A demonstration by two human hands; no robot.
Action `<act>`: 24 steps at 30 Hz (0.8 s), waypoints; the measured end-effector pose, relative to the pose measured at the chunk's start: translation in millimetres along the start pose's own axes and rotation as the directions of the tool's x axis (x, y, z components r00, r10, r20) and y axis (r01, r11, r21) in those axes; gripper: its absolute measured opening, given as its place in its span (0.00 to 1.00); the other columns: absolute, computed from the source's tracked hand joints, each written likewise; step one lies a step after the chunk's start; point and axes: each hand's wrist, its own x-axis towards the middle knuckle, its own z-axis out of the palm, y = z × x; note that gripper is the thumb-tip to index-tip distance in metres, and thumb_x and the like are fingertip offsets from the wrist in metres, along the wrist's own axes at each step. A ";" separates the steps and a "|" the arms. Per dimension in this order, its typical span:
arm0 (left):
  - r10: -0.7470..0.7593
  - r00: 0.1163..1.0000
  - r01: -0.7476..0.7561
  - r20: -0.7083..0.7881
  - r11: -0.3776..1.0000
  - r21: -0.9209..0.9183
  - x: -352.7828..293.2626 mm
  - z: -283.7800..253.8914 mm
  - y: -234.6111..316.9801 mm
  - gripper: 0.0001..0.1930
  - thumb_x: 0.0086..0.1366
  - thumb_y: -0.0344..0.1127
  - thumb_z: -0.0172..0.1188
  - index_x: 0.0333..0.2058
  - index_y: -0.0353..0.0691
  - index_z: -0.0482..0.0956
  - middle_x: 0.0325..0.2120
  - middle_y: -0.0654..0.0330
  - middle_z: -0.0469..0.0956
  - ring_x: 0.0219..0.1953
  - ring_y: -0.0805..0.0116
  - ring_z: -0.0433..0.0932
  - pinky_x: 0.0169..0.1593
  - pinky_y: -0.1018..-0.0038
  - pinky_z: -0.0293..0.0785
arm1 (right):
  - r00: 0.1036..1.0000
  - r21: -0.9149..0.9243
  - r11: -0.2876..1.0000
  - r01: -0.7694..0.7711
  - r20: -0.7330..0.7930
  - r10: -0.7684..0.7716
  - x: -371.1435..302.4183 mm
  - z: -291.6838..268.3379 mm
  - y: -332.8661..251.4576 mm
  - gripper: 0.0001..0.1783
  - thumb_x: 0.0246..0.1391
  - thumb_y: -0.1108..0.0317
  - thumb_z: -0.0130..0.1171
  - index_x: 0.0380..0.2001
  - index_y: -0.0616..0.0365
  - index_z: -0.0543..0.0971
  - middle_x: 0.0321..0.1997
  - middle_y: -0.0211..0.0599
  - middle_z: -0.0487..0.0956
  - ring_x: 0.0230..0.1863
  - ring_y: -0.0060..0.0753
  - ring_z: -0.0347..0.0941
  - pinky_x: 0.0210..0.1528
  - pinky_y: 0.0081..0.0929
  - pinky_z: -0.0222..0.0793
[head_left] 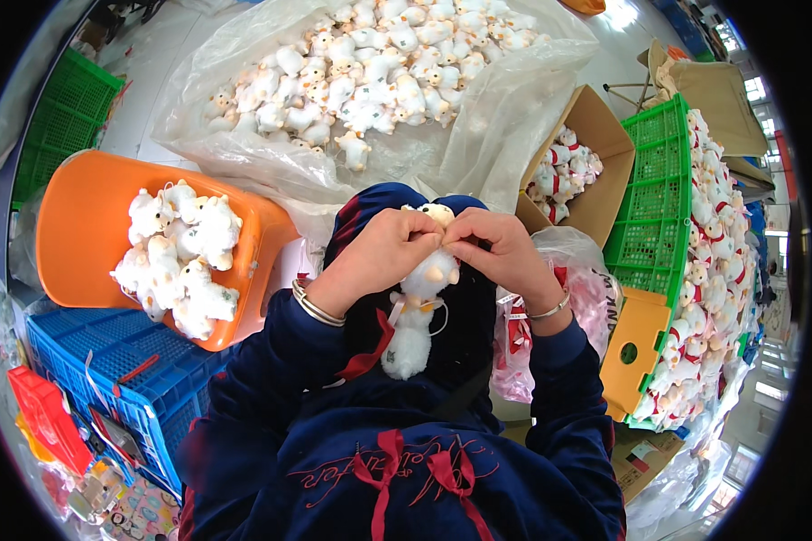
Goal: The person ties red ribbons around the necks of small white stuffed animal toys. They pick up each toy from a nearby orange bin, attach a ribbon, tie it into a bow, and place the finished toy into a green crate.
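On my lap lie small white plush toys, one (408,347) with its fluffy body toward me and a thin white loop at its side. Another white plush part (431,270) is just under my fingertips, and a toy's head (438,213) shows beyond them. My left hand (383,248) and my right hand (496,251) meet above these toys, thumbs and forefingers pinched together. Whatever is between the fingertips is too small to make out. A red ribbon (370,350) lies across my dark trousers, left of the nearer toy.
An orange plastic chair (86,234) at left holds several white toys (185,252). Ahead, a clear plastic sheet (505,117) bears a heap of toys. At right stand a cardboard box (595,117) and a green crate (650,194) beside red-ribboned toys (704,270). Blue crates (126,352) stand left.
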 end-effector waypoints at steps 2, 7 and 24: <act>-0.012 1.000 0.012 0.016 1.000 0.002 0.4 -0.3 0.1 0.11 0.69 0.33 0.61 0.42 0.31 0.85 0.34 0.57 0.84 0.37 0.74 0.80 0.44 0.76 0.76 | 0.998 -0.002 0.999 -0.040 0.038 0.040 0.4 -4.1 -2.3 0.02 0.60 0.76 0.62 0.36 0.63 0.82 0.32 0.28 0.79 0.34 0.18 0.74 0.38 0.20 0.70; -0.033 0.999 0.037 0.029 0.992 -0.118 -0.1 0.9 -4.7 0.10 0.70 0.32 0.61 0.42 0.31 0.85 0.34 0.60 0.84 0.37 0.78 0.79 0.43 0.77 0.76 | 0.972 0.072 0.972 -0.222 0.093 0.215 5.0 -7.6 -10.2 0.02 0.60 0.76 0.63 0.35 0.64 0.82 0.30 0.26 0.79 0.32 0.14 0.71 0.36 0.18 0.69; -0.017 0.994 -0.002 -0.110 0.984 -0.176 -8.0 4.9 -7.1 0.08 0.67 0.33 0.66 0.37 0.34 0.87 0.26 0.69 0.81 0.26 0.85 0.74 0.30 0.83 0.70 | 0.975 -0.393 0.917 0.070 -0.167 -0.146 -10.0 24.3 -3.8 0.06 0.54 0.76 0.65 0.35 0.60 0.79 0.36 0.42 0.80 0.34 0.45 0.78 0.36 0.34 0.75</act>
